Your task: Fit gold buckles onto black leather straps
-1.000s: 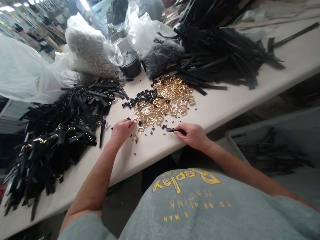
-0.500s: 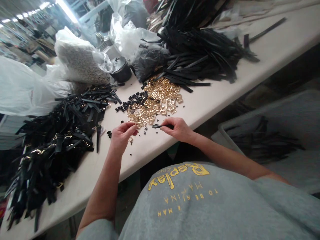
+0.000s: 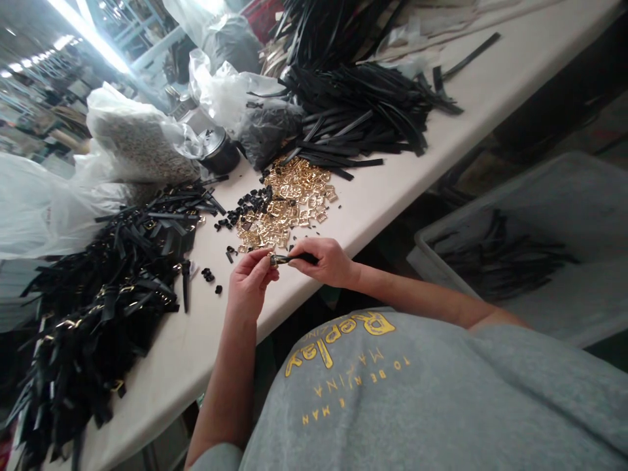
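Note:
Between my fingers, at the table's front edge, a gold buckle (image 3: 273, 259) sits at the end of a black strap (image 3: 305, 258). My left hand (image 3: 250, 280) pinches the buckle with thumb and fingertips. My right hand (image 3: 328, 263) is closed around the strap, and the strap's tip meets the buckle. Just beyond my hands lies a pile of gold buckles (image 3: 294, 196). Small black loops (image 3: 249, 204) are heaped along its left side, with several more loops (image 3: 208, 275) left of my left hand.
Finished-looking straps with buckles (image 3: 118, 288) form a big heap on the left. Loose black straps (image 3: 363, 111) are piled at the back. Plastic bags (image 3: 132, 131) and a black tin (image 3: 219, 150) stand behind. A pale bin (image 3: 495, 196) holding straps is at the right.
My hands have come together, and the strap's end in my right hand now meets the buckle in my left. The camera view has shifted slightly.

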Demonstrator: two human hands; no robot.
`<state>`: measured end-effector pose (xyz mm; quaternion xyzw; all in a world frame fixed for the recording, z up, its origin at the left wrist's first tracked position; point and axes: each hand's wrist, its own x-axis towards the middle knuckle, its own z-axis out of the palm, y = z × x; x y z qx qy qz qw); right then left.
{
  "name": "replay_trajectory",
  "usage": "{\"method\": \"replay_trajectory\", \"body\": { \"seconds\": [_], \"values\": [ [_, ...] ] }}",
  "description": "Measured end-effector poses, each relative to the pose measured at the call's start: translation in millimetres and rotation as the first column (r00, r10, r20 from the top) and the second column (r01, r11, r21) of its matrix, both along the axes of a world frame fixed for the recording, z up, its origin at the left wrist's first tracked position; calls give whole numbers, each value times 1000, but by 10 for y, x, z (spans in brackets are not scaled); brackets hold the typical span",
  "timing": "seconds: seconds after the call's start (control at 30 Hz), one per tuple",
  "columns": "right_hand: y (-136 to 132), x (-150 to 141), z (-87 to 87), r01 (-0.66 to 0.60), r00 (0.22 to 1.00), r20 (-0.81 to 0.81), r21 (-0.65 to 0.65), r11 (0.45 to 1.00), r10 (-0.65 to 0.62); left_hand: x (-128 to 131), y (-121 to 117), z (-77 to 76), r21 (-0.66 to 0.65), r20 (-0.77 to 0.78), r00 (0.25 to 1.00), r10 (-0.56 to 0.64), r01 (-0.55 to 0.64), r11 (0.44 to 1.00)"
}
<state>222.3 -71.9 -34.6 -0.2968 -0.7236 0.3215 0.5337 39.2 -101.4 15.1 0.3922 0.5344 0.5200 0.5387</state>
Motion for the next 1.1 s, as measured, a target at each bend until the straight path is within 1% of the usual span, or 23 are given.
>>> {"method": "replay_trajectory", "body": {
  "seconds": [0.13,0.23,0.3,0.4,0.5,0.63,0.7,0.77,0.8,0.9,0.97,1.03,1.1],
  "values": [
    [-39,-12,-12,22,1000,-20,-2,1000,-22,65,-17,-48,-55,133,991,-27,35,998],
    [-58,-22,-13,33,999,-15,-10,999,-33,130,-49,-97,-71,183,982,-42,56,996],
    [-65,-19,-13,48,999,-6,-16,999,-49,171,-75,-122,-66,181,982,-47,60,996],
    [-64,4,-14,71,997,15,-16,997,-70,219,-115,-136,-45,137,988,-74,81,996],
    [-68,37,-9,87,992,93,-3,996,-86,257,-147,-151,-15,102,990,-96,98,995],
    [-105,53,21,99,968,222,75,992,-114,328,-163,-213,22,62,998,-28,27,999],
    [-126,60,47,91,960,259,79,993,-108,348,-163,-241,48,58,998,16,-19,999],
    [-137,87,78,78,959,272,33,996,-84,333,-161,-252,61,55,997,51,-54,997],
    [-138,111,93,53,958,282,-2,999,-50,312,-159,-251,61,52,997,65,-69,996],
    [-136,206,131,-65,933,344,-114,991,100,229,-162,-237,29,69,994,88,-90,996],
    [-146,259,141,-106,908,388,-158,982,161,199,-172,-237,-16,111,990,90,-88,996],
    [-174,278,141,-108,895,417,-144,984,159,212,-191,-253,-72,157,984,85,-75,995],
    [-210,264,138,-109,893,428,-92,990,138,256,-213,-278,-112,190,979,74,-53,992]
  ]
}}
